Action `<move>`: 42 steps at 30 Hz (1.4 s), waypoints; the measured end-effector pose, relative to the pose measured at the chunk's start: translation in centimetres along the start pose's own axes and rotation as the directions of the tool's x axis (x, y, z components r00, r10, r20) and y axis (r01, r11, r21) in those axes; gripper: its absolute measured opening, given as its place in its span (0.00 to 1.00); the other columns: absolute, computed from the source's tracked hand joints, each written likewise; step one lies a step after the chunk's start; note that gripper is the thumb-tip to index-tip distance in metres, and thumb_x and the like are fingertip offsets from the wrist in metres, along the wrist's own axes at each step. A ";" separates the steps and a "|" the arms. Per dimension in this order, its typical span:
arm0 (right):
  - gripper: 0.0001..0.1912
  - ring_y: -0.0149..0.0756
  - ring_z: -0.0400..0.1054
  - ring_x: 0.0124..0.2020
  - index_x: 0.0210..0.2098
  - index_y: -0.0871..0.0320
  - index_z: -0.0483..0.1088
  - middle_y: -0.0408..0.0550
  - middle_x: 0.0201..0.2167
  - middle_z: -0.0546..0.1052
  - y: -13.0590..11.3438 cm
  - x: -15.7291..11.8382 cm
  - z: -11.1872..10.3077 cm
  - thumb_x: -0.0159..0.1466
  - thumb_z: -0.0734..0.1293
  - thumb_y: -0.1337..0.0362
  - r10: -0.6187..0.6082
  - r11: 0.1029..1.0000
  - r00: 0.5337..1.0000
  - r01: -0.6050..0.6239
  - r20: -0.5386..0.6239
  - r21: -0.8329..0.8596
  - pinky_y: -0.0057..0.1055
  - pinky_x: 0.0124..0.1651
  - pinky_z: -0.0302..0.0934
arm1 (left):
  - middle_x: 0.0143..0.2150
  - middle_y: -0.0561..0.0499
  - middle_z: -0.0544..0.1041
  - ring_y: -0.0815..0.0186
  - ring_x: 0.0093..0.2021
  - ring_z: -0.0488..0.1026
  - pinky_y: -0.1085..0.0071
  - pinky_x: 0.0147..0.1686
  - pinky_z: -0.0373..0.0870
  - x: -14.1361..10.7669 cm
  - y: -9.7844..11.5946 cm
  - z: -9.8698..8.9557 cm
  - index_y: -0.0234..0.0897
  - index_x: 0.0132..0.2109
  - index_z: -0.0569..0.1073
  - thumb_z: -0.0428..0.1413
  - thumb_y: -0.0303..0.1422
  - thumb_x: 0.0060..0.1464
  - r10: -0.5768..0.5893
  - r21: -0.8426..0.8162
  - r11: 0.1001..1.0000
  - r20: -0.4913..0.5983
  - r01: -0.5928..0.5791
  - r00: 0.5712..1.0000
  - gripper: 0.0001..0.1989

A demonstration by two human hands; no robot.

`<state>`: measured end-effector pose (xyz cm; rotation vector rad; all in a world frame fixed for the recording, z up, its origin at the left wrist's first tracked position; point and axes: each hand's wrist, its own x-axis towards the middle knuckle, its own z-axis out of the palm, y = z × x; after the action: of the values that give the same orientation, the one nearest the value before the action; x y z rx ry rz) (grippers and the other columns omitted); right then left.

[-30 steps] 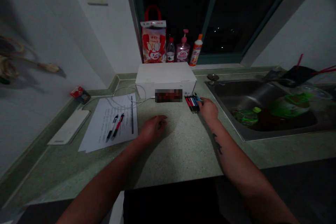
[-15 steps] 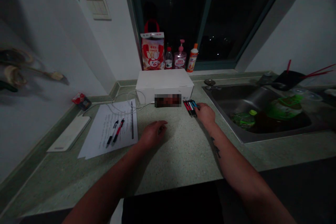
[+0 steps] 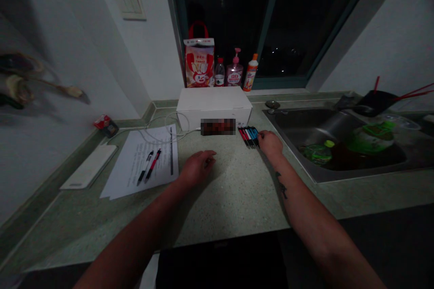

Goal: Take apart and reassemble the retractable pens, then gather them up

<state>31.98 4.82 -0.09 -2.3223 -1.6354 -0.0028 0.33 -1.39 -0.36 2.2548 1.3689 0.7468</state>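
Several pens [image 3: 247,137] with red, white, black and blue barrels lie side by side in a row on the counter, by the front right corner of a white box [image 3: 213,104]. My right hand [image 3: 270,144] is at the right end of this row, its fingers closed on a blue pen [image 3: 256,135] there; the hand partly hides it. My left hand [image 3: 198,167] rests on the counter in front of the box, fingers loosely bent and apart, with nothing visible in them. A black pen [image 3: 145,168] and a red-and-black pen [image 3: 153,165] lie on printed sheets [image 3: 127,169] at the left.
A sink [image 3: 301,169] holding green-capped containers is on the right. A blurred-out dark item [image 3: 218,127] with a white cable stands before the box. Behind are a red bag [image 3: 200,65] and several bottles. A white flat device [image 3: 88,167] lies far left.
My right hand has shifted slightly right along the pen row, and more of the blue pens shows. My left hand stays nearly still. The view has tilted a little.
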 end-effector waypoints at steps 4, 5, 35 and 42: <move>0.19 0.45 0.76 0.47 0.53 0.58 0.79 0.59 0.50 0.80 0.2 0.2 0.0 0.72 0.61 0.59 -0.015 1.000 1.000 0.015 0.001 0.003 0.33 0.43 0.64 | 0.44 0.46 0.82 0.58 0.44 0.79 0.63 0.48 0.74 0.7 0.1 -1.9 0.40 0.56 0.78 0.55 0.31 0.64 -0.106 0.123 0.986 -0.087 0.116 0.991 0.15; 0.19 0.45 0.76 0.47 0.53 0.58 0.78 0.60 0.50 0.80 0.2 0.2 -0.1 0.72 0.61 0.59 -0.016 1.000 1.000 0.016 -0.005 0.006 0.33 0.43 0.64 | 0.44 0.46 0.82 0.56 0.45 0.79 0.63 0.48 0.74 0.8 0.0 -2.7 0.39 0.56 0.77 0.54 0.32 0.64 -0.165 0.192 0.963 -0.129 0.188 0.978 0.15; 0.07 0.35 0.71 0.36 0.43 0.56 0.78 0.46 0.35 0.80 -8.0 -8.4 0.8 0.68 0.69 0.62 -0.744 0.468 0.667 0.475 0.042 0.745 0.30 0.40 0.61 | 0.44 0.50 0.81 0.62 0.43 0.78 0.67 0.45 0.75 -0.2 1.0 -0.4 0.40 0.48 0.76 0.57 0.31 0.60 -0.011 -0.100 0.995 -0.039 0.007 0.999 0.09; 0.27 0.31 0.64 0.22 0.26 0.56 0.69 0.42 0.20 0.72 -7.7 -6.6 1.4 0.62 0.66 0.37 -0.504 0.382 0.841 0.013 0.196 0.924 0.29 0.28 0.58 | 0.46 0.49 0.84 0.59 0.44 0.80 0.65 0.47 0.74 0.3 0.1 -0.3 0.41 0.47 0.79 0.57 0.34 0.61 -0.101 -0.109 0.990 -0.123 0.087 0.987 0.09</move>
<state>22.36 1.46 -0.76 -1.1889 -1.5570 1.1641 0.25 -1.17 -0.01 2.0786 1.4493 0.9225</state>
